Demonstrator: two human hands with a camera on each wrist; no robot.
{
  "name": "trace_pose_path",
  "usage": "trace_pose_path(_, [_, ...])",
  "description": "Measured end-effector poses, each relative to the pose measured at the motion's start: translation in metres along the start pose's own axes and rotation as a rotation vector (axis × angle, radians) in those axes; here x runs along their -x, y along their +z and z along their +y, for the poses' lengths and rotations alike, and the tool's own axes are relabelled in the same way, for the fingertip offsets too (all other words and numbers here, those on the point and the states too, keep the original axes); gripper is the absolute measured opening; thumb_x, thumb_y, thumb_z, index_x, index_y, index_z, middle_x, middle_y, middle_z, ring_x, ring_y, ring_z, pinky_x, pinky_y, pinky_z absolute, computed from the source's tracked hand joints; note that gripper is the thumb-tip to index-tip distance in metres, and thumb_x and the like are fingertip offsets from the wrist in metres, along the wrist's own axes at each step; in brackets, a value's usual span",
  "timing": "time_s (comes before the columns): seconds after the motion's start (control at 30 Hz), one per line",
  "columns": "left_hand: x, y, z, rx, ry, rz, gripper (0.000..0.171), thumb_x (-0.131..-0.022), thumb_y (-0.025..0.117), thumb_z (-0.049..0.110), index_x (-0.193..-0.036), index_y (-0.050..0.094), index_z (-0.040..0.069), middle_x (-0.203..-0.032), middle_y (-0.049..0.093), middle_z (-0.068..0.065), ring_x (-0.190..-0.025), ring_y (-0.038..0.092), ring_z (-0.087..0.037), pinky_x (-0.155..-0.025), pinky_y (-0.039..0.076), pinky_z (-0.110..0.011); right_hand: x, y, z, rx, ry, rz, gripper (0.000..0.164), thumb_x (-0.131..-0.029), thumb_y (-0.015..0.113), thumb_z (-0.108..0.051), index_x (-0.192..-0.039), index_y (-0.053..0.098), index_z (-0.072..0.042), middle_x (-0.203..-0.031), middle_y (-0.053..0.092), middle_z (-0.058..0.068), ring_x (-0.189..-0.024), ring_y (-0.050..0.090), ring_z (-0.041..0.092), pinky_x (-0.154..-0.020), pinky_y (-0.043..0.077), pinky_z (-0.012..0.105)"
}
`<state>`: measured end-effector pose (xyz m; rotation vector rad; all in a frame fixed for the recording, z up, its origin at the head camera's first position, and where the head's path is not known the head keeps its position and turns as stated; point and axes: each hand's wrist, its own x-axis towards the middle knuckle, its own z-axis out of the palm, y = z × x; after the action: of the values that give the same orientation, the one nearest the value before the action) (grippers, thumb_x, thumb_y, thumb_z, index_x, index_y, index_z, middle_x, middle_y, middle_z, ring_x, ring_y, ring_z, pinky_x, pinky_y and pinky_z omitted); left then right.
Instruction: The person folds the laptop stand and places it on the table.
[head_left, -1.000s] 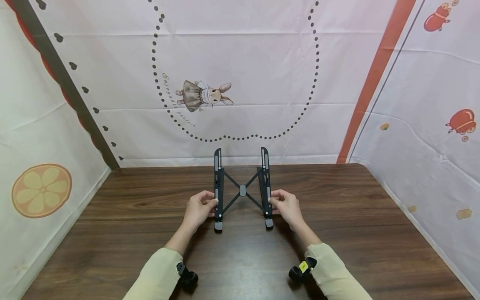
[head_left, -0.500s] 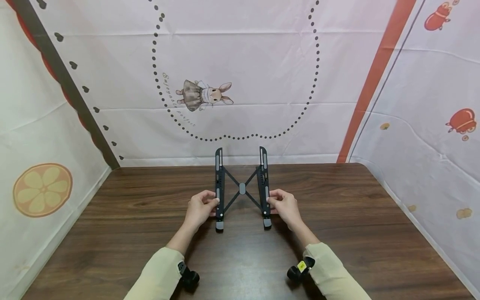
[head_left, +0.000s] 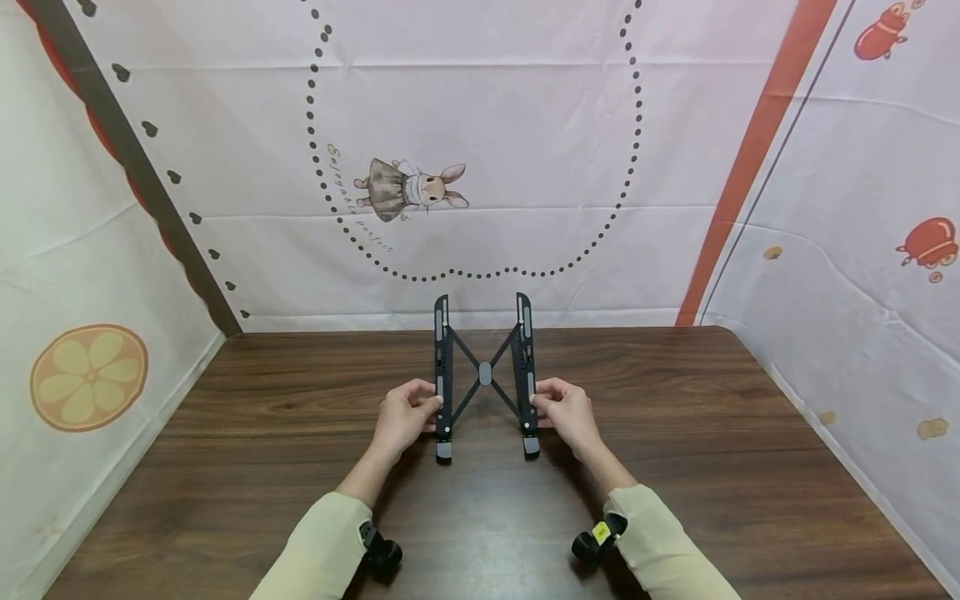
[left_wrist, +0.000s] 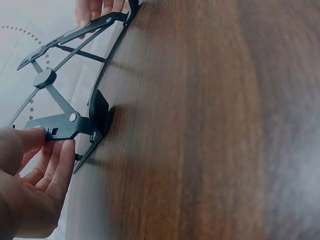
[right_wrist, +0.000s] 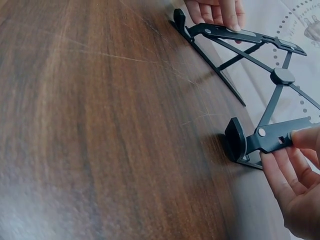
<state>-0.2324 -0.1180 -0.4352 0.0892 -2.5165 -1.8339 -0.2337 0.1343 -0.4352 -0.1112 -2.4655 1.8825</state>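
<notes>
1. Left hand pinches the left rail of the folding stand near its near end – thumb on top, fingers beneath.
2. Right hand has a matching pinch on the right rail, thumb over, fingers under. Both clamped on the stand, gripping from the outer sides; probably mirrored so that the two rails stay level and take equal force.
3. Stand sits at the middle of the table, toward the far edge. Rails are apart and slope up toward the far side, base bars below seem to rest on the wood; likely placed there for an easy reach with both arms.
4. Crossed struts join at the hub between the rails, so squeezing or spreading one side presumably shifts the other too – good reason for a two-sided hold.
5. Upturned lips at the near ends, e.g. the left lip, lie clear of the fingers, likely because the grip is on the flat rail instead.
6. Around it: brown wood table, pale green sleeves, a black camera on each wrist, aimed at the work.
7. Printed white cloth behind and at both sides, seemingly a plain-ish screen for the workspace.
</notes>
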Motion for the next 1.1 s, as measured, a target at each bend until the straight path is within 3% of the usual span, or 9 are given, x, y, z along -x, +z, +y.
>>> trace_pose_path(0.57, [0.000,0.006,0.001,0.010,0.007,-0.021,0.019,-0.084,0.065,0.008,-0.102,0.063,0.002,-0.079,0.068,-0.010,-0.059,0.063,-0.014,-0.058,0.055,-0.033,0.000,0.007,-0.001,-0.022,0.002,-0.010,0.016,-0.083,0.065,-0.006,-0.098,0.067,-0.003,-0.081,0.065,0.008,-0.065,0.065,0.017,-0.062,0.056,0.036])
trace_pose_path(1.1, [0.000,0.014,0.002,0.000,0.057,-0.019,0.014,-0.084,0.064,0.007,-0.098,0.064,0.003,-0.077,0.069,-0.011,-0.058,0.062,-0.014,-0.054,0.054,-0.030,0.002,0.013,-0.002,-0.027,0.003,-0.016,0.014,-0.083,0.065,-0.006,-0.097,0.068,-0.005,-0.082,0.065,0.008,-0.066,0.065,0.017,-0.060,0.055,0.034])
